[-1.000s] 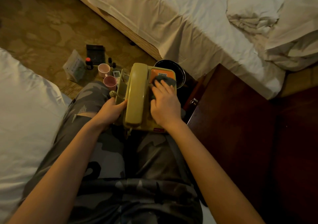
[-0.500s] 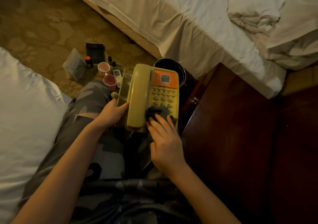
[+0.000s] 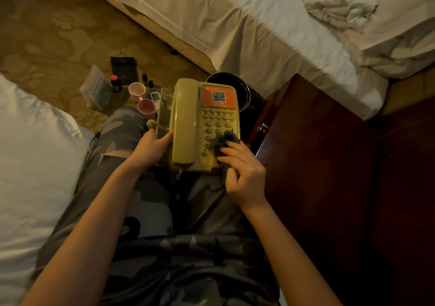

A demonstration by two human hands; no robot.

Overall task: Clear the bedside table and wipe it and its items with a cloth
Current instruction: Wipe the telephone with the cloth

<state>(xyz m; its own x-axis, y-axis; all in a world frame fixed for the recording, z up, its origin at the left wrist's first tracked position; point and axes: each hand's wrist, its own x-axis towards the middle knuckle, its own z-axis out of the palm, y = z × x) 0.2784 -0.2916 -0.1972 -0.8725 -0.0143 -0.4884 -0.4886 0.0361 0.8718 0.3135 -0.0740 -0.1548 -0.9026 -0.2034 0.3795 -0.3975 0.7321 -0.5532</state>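
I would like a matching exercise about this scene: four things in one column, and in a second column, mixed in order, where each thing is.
Things:
1. telephone
2. cloth
3. two pink cups
4. bedside table

Places:
A. on the carpet, beyond the person's knee
B. under the right hand's fingers, on the keypad
C. beside the person, dark wood, near the bed
D. over the lap, steadied by the left hand

Pairs: 1-D, 2-B, 3-A, 4-C
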